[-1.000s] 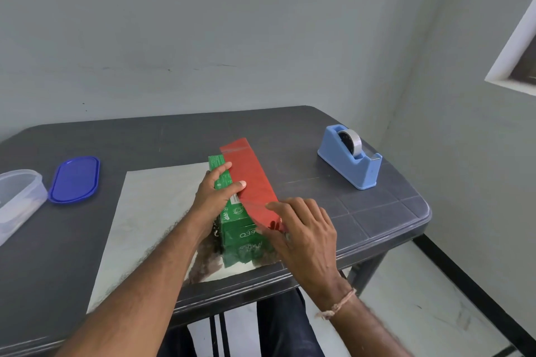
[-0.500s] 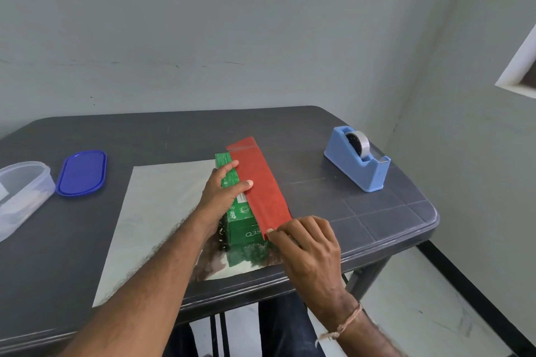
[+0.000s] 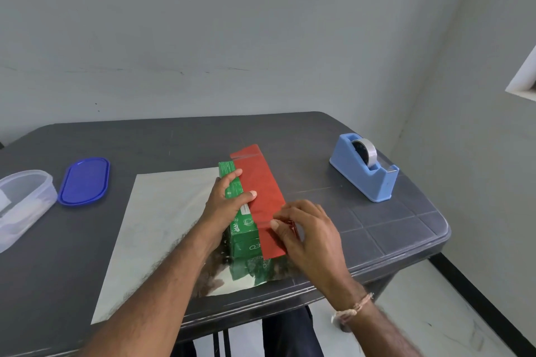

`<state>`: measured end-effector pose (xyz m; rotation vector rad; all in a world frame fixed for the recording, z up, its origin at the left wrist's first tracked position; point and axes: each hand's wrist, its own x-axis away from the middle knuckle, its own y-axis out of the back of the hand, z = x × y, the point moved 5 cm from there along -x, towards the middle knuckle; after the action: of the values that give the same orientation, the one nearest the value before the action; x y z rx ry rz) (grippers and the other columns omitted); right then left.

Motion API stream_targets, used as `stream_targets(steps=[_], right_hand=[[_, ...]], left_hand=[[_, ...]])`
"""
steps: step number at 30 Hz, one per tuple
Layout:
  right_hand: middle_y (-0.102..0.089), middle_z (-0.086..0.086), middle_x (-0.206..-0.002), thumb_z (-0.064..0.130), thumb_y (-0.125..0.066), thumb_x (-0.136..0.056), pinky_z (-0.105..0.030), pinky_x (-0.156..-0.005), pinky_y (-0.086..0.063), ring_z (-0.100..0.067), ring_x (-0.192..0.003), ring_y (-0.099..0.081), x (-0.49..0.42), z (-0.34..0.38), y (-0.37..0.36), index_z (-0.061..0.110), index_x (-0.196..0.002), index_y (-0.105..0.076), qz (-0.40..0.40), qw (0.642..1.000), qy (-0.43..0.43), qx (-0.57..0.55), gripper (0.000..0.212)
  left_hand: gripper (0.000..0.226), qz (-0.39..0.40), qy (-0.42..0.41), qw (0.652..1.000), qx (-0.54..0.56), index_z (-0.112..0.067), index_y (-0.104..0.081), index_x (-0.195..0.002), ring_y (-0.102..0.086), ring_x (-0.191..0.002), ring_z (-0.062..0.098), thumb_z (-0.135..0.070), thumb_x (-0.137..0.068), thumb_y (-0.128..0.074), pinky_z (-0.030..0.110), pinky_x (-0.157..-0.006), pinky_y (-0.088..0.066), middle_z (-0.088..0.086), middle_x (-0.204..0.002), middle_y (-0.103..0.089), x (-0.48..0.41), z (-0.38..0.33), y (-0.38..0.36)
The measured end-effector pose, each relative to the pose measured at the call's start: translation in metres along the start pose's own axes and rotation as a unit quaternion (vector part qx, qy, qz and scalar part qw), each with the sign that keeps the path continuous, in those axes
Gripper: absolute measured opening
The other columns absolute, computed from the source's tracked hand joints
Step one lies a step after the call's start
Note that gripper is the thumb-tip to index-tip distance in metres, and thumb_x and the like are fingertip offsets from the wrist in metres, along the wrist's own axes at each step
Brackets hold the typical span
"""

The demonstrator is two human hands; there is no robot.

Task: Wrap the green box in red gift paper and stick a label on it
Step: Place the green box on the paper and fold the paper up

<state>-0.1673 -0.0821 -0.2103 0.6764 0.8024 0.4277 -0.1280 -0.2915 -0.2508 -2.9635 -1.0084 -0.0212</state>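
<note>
The green box [image 3: 242, 227] lies lengthwise on the silver back of the gift paper sheet [image 3: 162, 220]. A red flap of that paper [image 3: 261, 182] is folded over the box's right half. My left hand [image 3: 229, 200] grips the box from the left, thumb pressing the red flap's edge. My right hand [image 3: 307, 232] is at the near end of the flap, its fingertips pressing a strip of clear tape [image 3: 265, 224] that crosses the flap's edge onto the box. Another tape strip shows at the flap's far end.
A blue tape dispenser [image 3: 365, 171] stands at the right of the dark table [image 3: 174, 145]. At the left lie a blue lid [image 3: 84, 181] and a clear plastic container [image 3: 20, 206]. The table's near edge runs just below the paper.
My right hand moved from the near lower corner of the flap up onto its left edge, where tape now lies. My left hand kept its grip.
</note>
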Motion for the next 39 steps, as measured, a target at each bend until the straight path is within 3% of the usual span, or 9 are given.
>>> stream_targets(steps=[3,6,11,14,19,22,29,34,39], right_hand=[[-0.061,0.02,-0.124,0.064,-0.055,-0.093,-0.034,-0.087,-0.059,-0.004,-0.106,-0.066,-0.01,-0.009,-0.005,0.035,-0.123,-0.069,0.029,0.98,-0.086,-0.176,0.044],[-0.054,0.007,-0.144,0.055,-0.063,-0.093,-0.034,-0.1,-0.055,-0.012,-0.122,-0.063,-0.032,-0.013,-0.015,0.045,-0.137,-0.058,0.175,0.918,-0.153,-0.321,0.046],[-0.009,0.005,-0.17,0.061,-0.073,-0.082,-0.046,-0.125,-0.017,-0.016,-0.156,-0.012,-0.072,-0.009,-0.02,0.053,-0.154,-0.025,0.335,0.921,-0.107,-0.169,0.087],[0.014,0.002,-0.17,0.065,-0.072,-0.08,-0.04,-0.124,-0.017,-0.02,-0.157,-0.006,-0.073,-0.009,-0.036,0.042,-0.161,-0.007,0.392,0.909,-0.1,-0.094,0.106],[0.022,0.002,-0.168,0.066,-0.074,-0.077,-0.03,-0.119,-0.018,-0.018,-0.157,-0.005,-0.064,-0.016,-0.045,0.04,-0.161,0.001,0.361,0.919,-0.126,-0.093,0.115],[0.022,0.0,-0.168,0.065,-0.074,-0.078,-0.031,-0.12,-0.017,-0.017,-0.157,-0.002,-0.063,-0.014,-0.045,0.036,-0.162,0.002,0.353,0.923,-0.128,-0.083,0.116],[0.026,0.003,-0.167,0.074,-0.071,-0.073,-0.043,-0.124,-0.023,-0.024,-0.157,-0.007,-0.062,-0.016,-0.047,0.038,-0.161,0.003,0.35,0.927,-0.118,-0.063,0.121],[0.018,0.004,-0.169,0.064,-0.069,-0.083,-0.032,-0.12,-0.017,-0.015,-0.156,-0.002,-0.058,-0.012,-0.039,0.04,-0.161,-0.009,0.316,0.933,-0.111,-0.132,0.102],[0.023,0.006,-0.167,0.076,-0.065,-0.078,-0.046,-0.124,-0.027,-0.023,-0.155,-0.017,-0.056,-0.016,-0.045,0.043,-0.161,-0.005,0.341,0.932,-0.102,-0.064,0.108]], left_hand=[[0.061,0.0,-0.002,1.0,-0.002,-0.045,-0.055,-0.137,-0.059,-0.125,0.015,-0.027,-0.086,-0.081,0.028,-0.094,-0.053,-0.009,-0.142,-0.051,0.003,-0.004,-0.001],[0.063,0.003,0.006,1.0,-0.01,-0.047,-0.052,-0.14,-0.058,-0.128,0.017,-0.028,-0.087,-0.081,0.03,-0.097,-0.052,-0.008,-0.146,-0.049,0.004,-0.003,-0.001],[0.075,0.007,0.005,1.0,-0.026,-0.05,-0.04,-0.149,-0.047,-0.139,0.014,-0.037,-0.087,-0.08,0.037,-0.113,-0.043,-0.011,-0.156,-0.038,0.006,-0.006,-0.002],[0.079,-0.007,0.012,1.0,-0.026,-0.055,-0.03,-0.153,-0.049,-0.139,0.014,-0.042,-0.09,-0.076,0.041,-0.114,-0.044,-0.011,-0.16,-0.037,0.008,-0.005,-0.004],[0.096,-0.017,0.051,0.999,0.008,-0.043,-0.003,-0.16,-0.06,-0.12,0.014,-0.035,-0.094,-0.072,0.038,-0.097,-0.05,-0.015,-0.146,-0.045,0.008,-0.003,-0.007],[0.073,-0.025,0.057,0.998,0.023,-0.03,-0.024,-0.149,-0.071,-0.104,0.018,-0.027,-0.095,-0.072,0.036,-0.082,-0.057,-0.002,-0.129,-0.064,0.004,0.001,-0.009],[0.082,0.002,0.071,0.997,0.021,-0.034,-0.028,-0.145,-0.073,-0.092,0.008,-0.022,-0.085,-0.083,0.016,-0.058,-0.056,-0.005,-0.116,-0.068,0.004,-0.002,-0.012],[0.086,0.008,0.074,0.997,0.016,-0.033,-0.027,-0.149,-0.075,-0.092,0.013,-0.016,-0.085,-0.082,0.022,-0.059,-0.058,-0.001,-0.118,-0.069,0.003,-0.001,-0.01],[0.091,0.012,0.065,0.998,0.009,-0.033,-0.022,-0.154,-0.074,-0.081,0.004,-0.014,-0.086,-0.081,0.018,-0.055,-0.056,-0.006,-0.115,-0.067,0.003,-0.003,-0.011]])
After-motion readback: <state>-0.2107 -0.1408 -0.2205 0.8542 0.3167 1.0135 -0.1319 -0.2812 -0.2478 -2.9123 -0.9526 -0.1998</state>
